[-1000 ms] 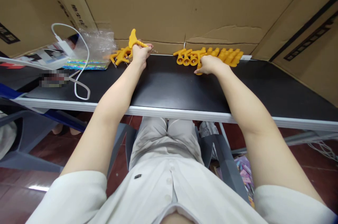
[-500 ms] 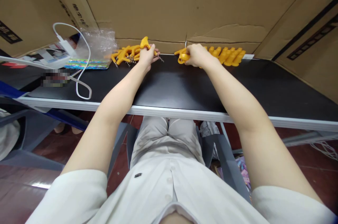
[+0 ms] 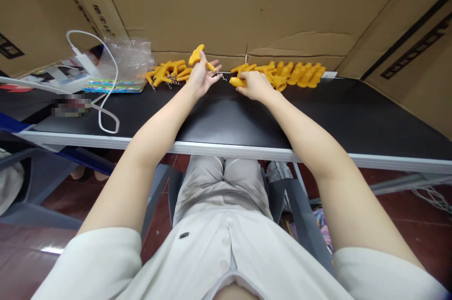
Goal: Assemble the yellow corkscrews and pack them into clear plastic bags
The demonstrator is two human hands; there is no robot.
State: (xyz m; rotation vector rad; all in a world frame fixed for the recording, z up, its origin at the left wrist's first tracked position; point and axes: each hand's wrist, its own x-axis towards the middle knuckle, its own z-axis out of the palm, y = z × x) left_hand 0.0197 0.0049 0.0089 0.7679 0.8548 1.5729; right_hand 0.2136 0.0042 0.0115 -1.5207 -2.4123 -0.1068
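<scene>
My left hand (image 3: 203,78) grips a yellow corkscrew (image 3: 196,56) by its T-shaped handle, its metal spiral pointing right past my fingers. Just left of that hand lies a pile of similar corkscrews (image 3: 164,73), several spirals showing. My right hand (image 3: 256,84) pinches a yellow tube-like sleeve (image 3: 237,82), its end pointing left toward the corkscrew; the two are apart. Behind and beside my right hand are more yellow pieces (image 3: 243,68), partly hidden by it. Several yellow sleeves (image 3: 306,75) stand grouped in rows farther right.
Cardboard panels (image 3: 197,3) wall the back of the black tabletop (image 3: 229,116). A white cable (image 3: 115,69), a clear plastic bag (image 3: 132,55) and colourful flat packets (image 3: 113,85) lie at the left. A metal edge (image 3: 229,149) runs along the front.
My right hand has drawn slightly left and away from the yellow pieces with a sleeve in its fingers. My left hand has turned, bringing the corkscrew's spiral further right.
</scene>
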